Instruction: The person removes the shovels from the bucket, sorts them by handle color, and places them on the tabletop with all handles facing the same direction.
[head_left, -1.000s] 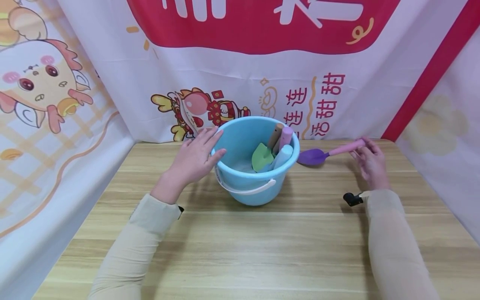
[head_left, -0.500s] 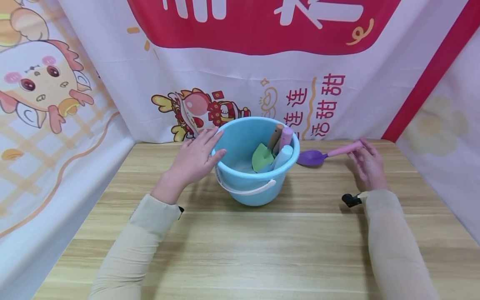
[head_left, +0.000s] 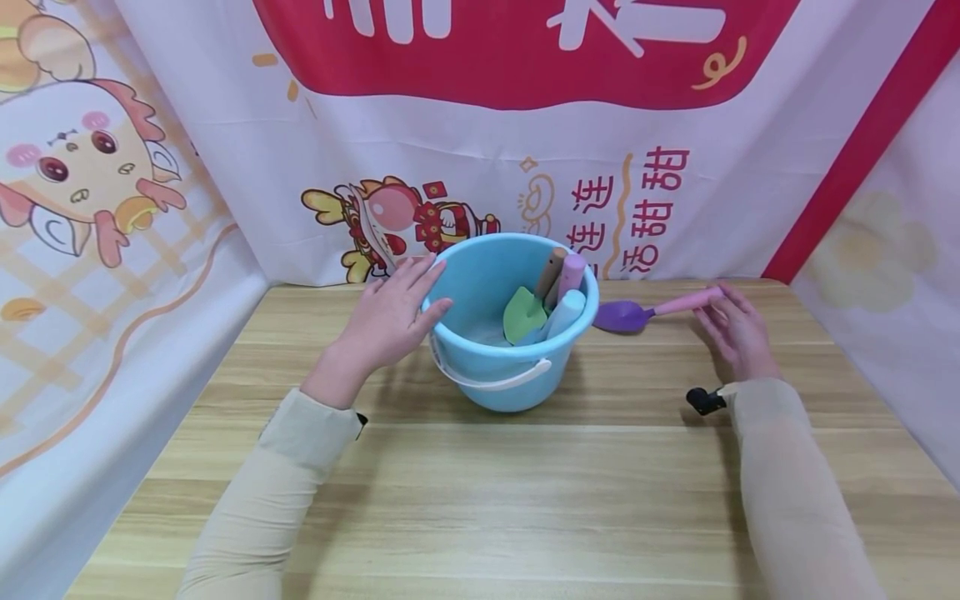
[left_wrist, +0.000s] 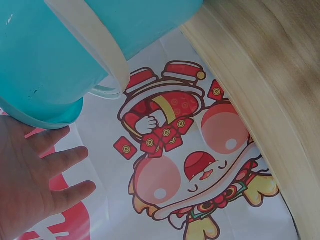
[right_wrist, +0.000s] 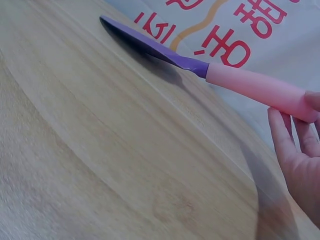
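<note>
A light blue bucket stands upright on the table, its white handle hanging down at the front. My left hand rests against the bucket's left rim, fingers spread and fairly straight; the left wrist view also shows these fingers by the rim. To the right, my right hand pinches the end of the pink grip of a toy shovel with a purple blade. In the right wrist view the shovel slants above the wood, blade pointing away from the hand.
Inside the bucket lean a green-bladed trowel with a brown handle, a purple handle and a light blue handle. Behind the wooden table hangs a printed cloth; more cloth borders both sides.
My right hand has shifted slightly left with the shovel, bringing its blade a little closer to the bucket. The left hand and bucket have stayed put.
</note>
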